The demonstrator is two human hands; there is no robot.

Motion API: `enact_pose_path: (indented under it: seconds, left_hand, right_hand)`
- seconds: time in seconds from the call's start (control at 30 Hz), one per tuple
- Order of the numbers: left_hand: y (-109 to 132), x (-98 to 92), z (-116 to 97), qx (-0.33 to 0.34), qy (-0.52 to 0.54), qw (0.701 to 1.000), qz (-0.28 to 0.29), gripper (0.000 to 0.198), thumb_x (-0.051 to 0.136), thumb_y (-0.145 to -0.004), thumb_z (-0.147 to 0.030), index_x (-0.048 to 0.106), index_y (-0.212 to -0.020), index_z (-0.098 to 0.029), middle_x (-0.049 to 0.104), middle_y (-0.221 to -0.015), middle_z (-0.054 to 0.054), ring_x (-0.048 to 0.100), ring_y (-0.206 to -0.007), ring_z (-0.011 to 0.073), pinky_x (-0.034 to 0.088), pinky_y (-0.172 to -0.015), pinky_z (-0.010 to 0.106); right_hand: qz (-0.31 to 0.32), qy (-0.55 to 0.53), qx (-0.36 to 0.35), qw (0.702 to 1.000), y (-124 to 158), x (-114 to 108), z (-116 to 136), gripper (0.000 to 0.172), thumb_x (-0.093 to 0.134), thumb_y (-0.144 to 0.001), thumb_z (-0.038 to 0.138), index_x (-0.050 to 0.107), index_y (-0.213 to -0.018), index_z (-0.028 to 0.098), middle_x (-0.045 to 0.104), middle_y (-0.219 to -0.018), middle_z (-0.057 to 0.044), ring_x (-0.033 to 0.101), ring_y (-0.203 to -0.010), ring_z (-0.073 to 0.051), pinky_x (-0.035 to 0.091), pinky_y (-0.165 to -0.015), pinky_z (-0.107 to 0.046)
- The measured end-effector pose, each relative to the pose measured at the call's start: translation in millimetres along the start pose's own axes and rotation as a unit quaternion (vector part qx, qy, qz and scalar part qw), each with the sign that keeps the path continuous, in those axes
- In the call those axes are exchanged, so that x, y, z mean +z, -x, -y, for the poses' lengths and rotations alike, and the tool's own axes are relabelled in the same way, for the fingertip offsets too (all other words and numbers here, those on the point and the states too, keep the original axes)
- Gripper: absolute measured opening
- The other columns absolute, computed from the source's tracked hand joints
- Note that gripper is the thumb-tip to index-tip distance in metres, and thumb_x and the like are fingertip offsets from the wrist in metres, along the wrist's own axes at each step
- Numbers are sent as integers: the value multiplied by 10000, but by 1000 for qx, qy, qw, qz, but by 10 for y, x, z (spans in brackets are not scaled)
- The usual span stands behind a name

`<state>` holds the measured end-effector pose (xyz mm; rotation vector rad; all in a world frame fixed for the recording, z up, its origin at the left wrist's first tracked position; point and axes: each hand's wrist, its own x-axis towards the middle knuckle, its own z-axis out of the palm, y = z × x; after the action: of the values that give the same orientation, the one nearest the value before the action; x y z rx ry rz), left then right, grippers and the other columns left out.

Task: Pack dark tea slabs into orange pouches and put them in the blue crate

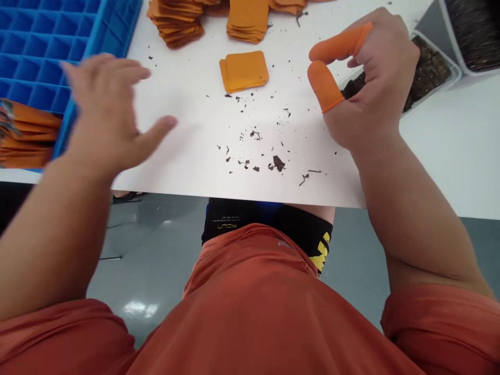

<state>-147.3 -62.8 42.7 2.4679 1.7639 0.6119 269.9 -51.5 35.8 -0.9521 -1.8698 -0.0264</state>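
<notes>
My left hand point(105, 114) is open, fingers and thumb spread, with nothing in it. It hovers by the near right edge of a blue divided crate point(99, 47). Orange finger covers point(326, 86) sit on the thumb and index finger of my right hand point(375, 83). Those two fingertips come together in a pinch, and I see nothing between them. Below and behind that hand is a clear tub point(453, 75) of dark dried leaf pieces point(425, 73), partly hidden by it. A small stack of orange packets point(246, 70) lies flat between my hands.
More piles of orange packets point(248, 18) lie at the back of the white table point(175, 166). Several orange packets point(29, 133) stand in the crate's near compartments. Dark crumbs point(278, 162) are scattered over the middle. Another container point(476, 31) of dark leaves stands at the far right.
</notes>
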Motion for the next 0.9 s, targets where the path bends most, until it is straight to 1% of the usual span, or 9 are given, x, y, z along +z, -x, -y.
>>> enact_pose_path:
  seconds: [0.07, 0.13, 0.17, 0.2, 0.27, 0.4, 0.53, 0.7, 0.9]
  left_hand:
    - [-289, 411, -262, 26, 18, 999, 20, 1084, 491, -811, -917, 346, -1633, -225, 415, -1663, 94, 302, -1559, 436, -10, -1380, 668]
    - [-575, 774, -443, -9, 49, 998, 24, 1150, 630, -791, -843, 182, -1661, -238, 271, -1747, 123, 211, -1631, 372, 56, -1399, 587]
    - [-714, 919, -509, -31, 70, 997, 7, 1152, 684, -786, -791, 155, -1664, -265, 232, -1770, 111, 177, -1656, 332, 69, -1406, 538]
    - [-847, 1035, -561, -37, 72, 997, 2, 1212, 728, -750, -766, 136, -1663, -232, 226, -1771, 135, 191, -1649, 330, 69, -1408, 553]
    - [-1080, 1185, -633, -41, 78, 996, 3, 1184, 719, -760, -762, 185, -1667, -219, 315, -1742, 145, 257, -1625, 323, 115, -1398, 553]
    - [-1327, 1262, -706, -52, 121, 990, 48, 1042, 742, -750, -744, 367, -1591, -255, 573, -1559, 135, 487, -1465, 350, 254, -1322, 624]
    - [-1317, 1208, -728, -32, 153, 988, 14, 934, 873, -679, -601, 463, -1467, -310, 661, -1427, 129, 606, -1303, 395, 448, -1162, 640]
    - [-1289, 1199, -700, 6, 158, 987, -11, 911, 911, -631, -614, 518, -1405, -338, 717, -1318, 92, 638, -1193, 405, 480, -1095, 624]
    - [-1275, 1148, -757, 15, 170, 985, -8, 995, 904, -619, -636, 500, -1469, -315, 697, -1372, 103, 610, -1271, 443, 452, -1139, 632]
  right_hand:
    - [-37, 16, 18, 999, -11, -3, -45, 125, 698, -946, 195, 790, -1028, 218, 768, -1020, -70, 692, -970, -228, 556, -865, -415]
    - [-93, 23, 16, 995, -27, -12, -70, 103, 688, -983, 258, 789, -1003, 255, 747, -975, -65, 692, -956, -242, 544, -849, -436]
    - [-126, 25, 5, 992, -36, -18, -78, 120, 678, -1004, 304, 791, -994, 267, 729, -947, -65, 691, -946, -251, 535, -852, -453]
    - [-155, 26, -9, 987, -44, -25, -86, 148, 670, -1018, 348, 796, -996, 275, 709, -925, -64, 687, -937, -258, 522, -852, -467]
    - [-208, 22, -39, 977, -53, -34, -113, 174, 677, -1013, 406, 813, -1009, 297, 673, -874, -51, 671, -897, -252, 492, -809, -464]
    - [-273, 16, -90, 958, -52, -22, -187, 242, 702, -927, 517, 835, -1047, 354, 623, -776, -26, 603, -748, -219, 391, -650, -414]
    - [-276, 29, -141, 950, -60, 11, -168, 255, 662, -885, 503, 803, -1067, 394, 602, -715, 8, 557, -645, -185, 382, -596, -410]
    - [-209, 29, -152, 966, -50, 20, -27, 152, 668, -848, 400, 732, -968, 334, 612, -709, 21, 537, -606, -166, 419, -565, -404]
    - [-144, 12, -68, 987, 21, 14, 55, 68, 675, -940, 429, 701, -989, 390, 588, -759, 4, 574, -682, -212, 466, -641, -451]
